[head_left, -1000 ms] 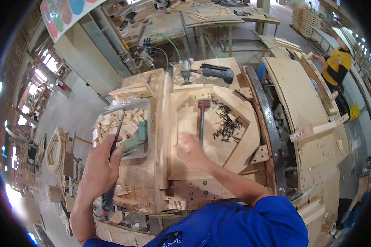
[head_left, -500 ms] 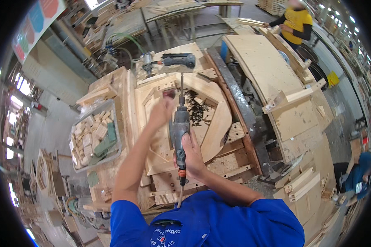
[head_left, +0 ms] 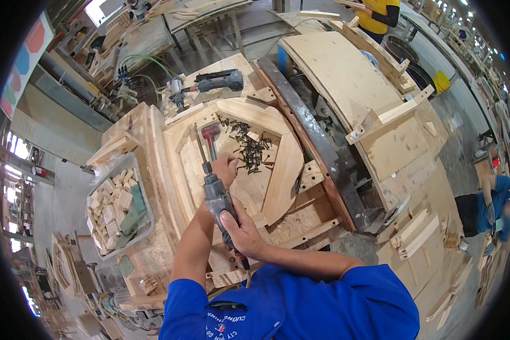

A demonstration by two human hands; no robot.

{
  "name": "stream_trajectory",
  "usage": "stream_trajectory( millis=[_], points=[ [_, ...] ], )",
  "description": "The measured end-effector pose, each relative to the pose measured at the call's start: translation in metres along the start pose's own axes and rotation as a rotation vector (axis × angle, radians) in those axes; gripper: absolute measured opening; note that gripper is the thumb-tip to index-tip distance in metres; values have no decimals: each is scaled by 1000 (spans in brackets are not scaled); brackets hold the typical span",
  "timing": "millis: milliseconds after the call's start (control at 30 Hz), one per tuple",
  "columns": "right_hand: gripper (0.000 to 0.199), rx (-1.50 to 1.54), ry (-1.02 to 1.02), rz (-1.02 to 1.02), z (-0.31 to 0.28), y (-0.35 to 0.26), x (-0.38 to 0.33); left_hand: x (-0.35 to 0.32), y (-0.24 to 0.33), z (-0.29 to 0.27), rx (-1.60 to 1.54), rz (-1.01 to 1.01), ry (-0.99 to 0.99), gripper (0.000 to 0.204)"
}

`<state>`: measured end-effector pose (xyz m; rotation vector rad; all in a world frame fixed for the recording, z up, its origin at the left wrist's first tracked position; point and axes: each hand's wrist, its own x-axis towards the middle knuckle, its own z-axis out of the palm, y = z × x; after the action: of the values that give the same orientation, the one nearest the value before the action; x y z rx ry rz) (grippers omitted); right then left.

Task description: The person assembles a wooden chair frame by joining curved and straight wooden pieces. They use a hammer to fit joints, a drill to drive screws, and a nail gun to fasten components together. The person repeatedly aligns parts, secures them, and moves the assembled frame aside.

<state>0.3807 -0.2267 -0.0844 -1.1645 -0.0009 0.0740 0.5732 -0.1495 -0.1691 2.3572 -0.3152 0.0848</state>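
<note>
My right hand (head_left: pixel 244 229) is wrapped round a grey and black air screwdriver (head_left: pixel 216 195), whose long bit points away from me. Partly behind the tool, my left hand (head_left: pixel 226 169) is at the near edge of a pile of dark screws (head_left: pixel 254 152). Its fingers look bent together; whatever they may hold is too small to make out. A hammer with a red head (head_left: pixel 211 131) lies left of the screws, its handle running toward my left hand. All of this is inside or over a many-sided pale wooden frame (head_left: pixel 283 175) on the bench.
Left of the frame stands a clear plastic bin (head_left: pixel 148 224) of small wood blocks with a green piece. A nail gun (head_left: pixel 218 81) lies beyond the frame. A dark metal rail (head_left: pixel 314 136) and a plywood-topped table (head_left: pixel 340 68) are to the right. Two people work at the right.
My left hand has let go of the hammer, which now lies in the frame, and has moved nearer, to the screws. The screwdriver in my right hand has shifted left and tilted; the view has shifted.
</note>
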Motion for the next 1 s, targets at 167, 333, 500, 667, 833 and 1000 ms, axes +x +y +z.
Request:
stream_trajectory(
  millis=[167,333,500,667,833,1000],
  points=[
    [61,-37,21,121,6,8,8,19,-18,-71,-860,-444,111,30],
    [50,-51,49,246,16,8,18,16,-18,-144,-1016,-420,228,30],
    [56,-103,55,298,19,9,26,4,-22,-156,-1098,-339,266,34],
    [51,-148,16,292,25,19,30,0,-42,-150,-920,-328,245,32],
    [49,-218,-13,390,32,19,36,13,-46,-144,-1012,-380,250,34],
    [51,-266,-9,386,36,30,44,23,-57,-136,-1045,-439,265,26]
  ],
)
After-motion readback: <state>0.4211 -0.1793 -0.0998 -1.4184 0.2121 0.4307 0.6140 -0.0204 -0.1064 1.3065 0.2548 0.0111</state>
